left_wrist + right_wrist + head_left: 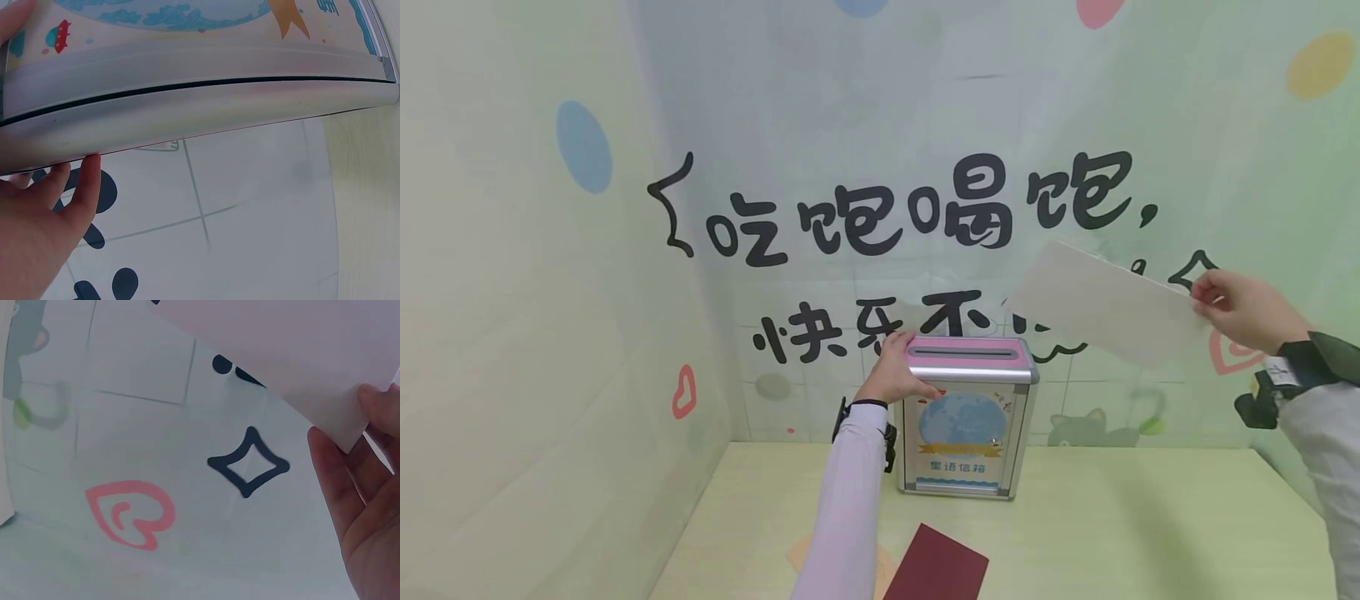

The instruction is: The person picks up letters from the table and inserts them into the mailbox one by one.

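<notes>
Count one back wall (850, 108), printed with two lines of black lettering. Below, see one pale table (1112, 517). On it, find one upright, pink-topped box (966, 425) with a single slot. Right of the box and apart from it, see one white sheet (1097, 308), raised off the table. In front, count one dark red card (936, 567) and, beside it, pale orange paper (801, 553); cannot tell whether one piece or two behind the left sleeve (842, 525). Lastly, count two hands: gripping the box's upper left corner with the left hand (891, 375), pinching one sheet corner with the right hand (1251, 308).
</notes>
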Motion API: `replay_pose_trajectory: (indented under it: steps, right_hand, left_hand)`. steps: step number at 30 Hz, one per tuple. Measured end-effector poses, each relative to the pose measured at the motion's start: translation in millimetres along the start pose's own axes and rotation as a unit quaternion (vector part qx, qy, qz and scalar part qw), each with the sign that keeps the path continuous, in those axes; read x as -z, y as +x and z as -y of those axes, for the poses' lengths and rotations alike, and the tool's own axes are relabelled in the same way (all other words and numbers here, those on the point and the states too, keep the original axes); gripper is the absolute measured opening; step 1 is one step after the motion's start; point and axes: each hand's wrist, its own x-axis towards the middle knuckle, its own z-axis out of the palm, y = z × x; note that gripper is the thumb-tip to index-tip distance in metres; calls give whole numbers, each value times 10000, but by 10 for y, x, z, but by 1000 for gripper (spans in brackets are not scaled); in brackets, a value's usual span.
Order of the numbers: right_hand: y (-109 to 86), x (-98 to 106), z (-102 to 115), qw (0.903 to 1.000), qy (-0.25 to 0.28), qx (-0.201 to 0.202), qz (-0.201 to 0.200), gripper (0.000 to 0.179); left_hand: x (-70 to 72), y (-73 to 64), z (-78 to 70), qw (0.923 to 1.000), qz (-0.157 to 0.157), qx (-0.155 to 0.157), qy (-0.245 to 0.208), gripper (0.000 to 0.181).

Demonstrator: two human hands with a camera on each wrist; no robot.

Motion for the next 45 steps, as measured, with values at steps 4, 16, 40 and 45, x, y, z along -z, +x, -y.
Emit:
replay_pose_trajectory:
  steps: [4,16,40,45]
  right_hand:
    - [129,46,186,9995,-287,83,-52,7]
    - [398,128,619,9897,-1140,786,-359,16]
    - [645,185,972,9922,-785,720,646,15]
    - [593,143,941,9948,-573,563,625,25]
  left_hand:
    - [-4,4,4,10000,5,11,37,109]
    - [3,-13,-4,10000,33,-4,-36,109]
    - [2,-10,-13,10000,8,35,-83,107]
    - [0,-10,-10,9999,12,40,-92,108]
